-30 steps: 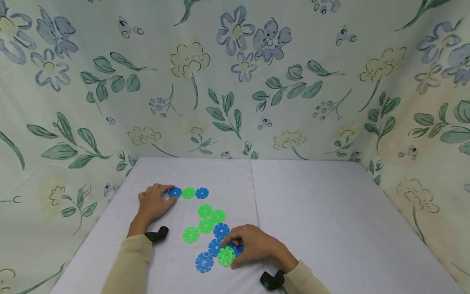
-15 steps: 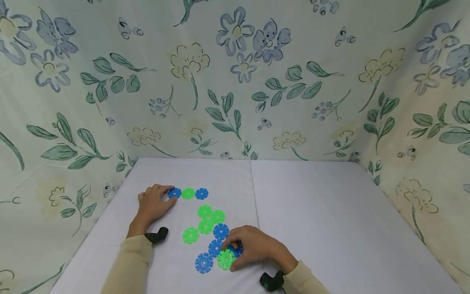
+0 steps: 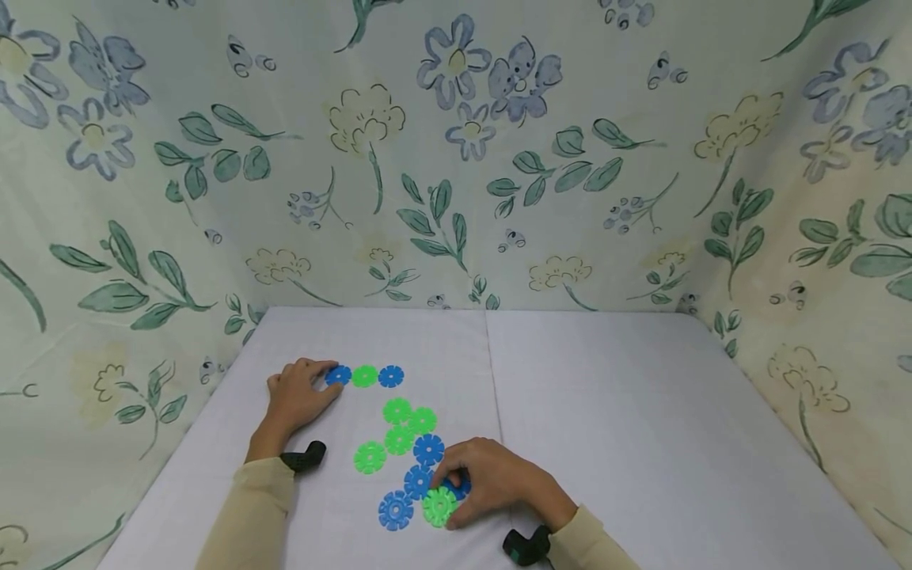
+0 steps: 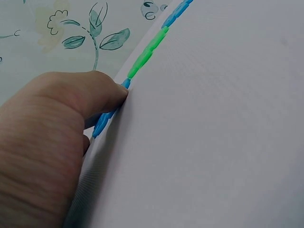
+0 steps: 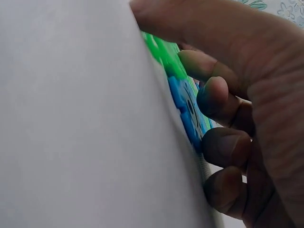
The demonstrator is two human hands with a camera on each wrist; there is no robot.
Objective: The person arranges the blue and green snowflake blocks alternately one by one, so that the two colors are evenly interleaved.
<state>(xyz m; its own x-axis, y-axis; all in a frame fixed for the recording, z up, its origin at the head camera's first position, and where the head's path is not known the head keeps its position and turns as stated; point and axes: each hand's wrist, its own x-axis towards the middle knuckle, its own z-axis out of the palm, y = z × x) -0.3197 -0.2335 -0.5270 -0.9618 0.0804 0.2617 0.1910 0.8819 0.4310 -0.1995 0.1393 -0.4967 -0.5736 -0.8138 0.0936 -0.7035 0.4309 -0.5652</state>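
Front green disc point(image 3: 439, 507) on white table point(image 3: 641, 427), pinched between thumb and forefinger of right hand point(image 3: 492, 479), partly overlapping blue disc. Left hand point(image 3: 298, 392) grips left-end disc point(image 3: 338, 375) of row point(image 3: 365, 376); other discs point(image 3: 399, 440) lie between hands.

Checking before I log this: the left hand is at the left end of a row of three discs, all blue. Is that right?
Not quite: the middle disc is green, as the head view shows; the left-end disc and right-end disc are blue. The left hand is indeed at the left end.
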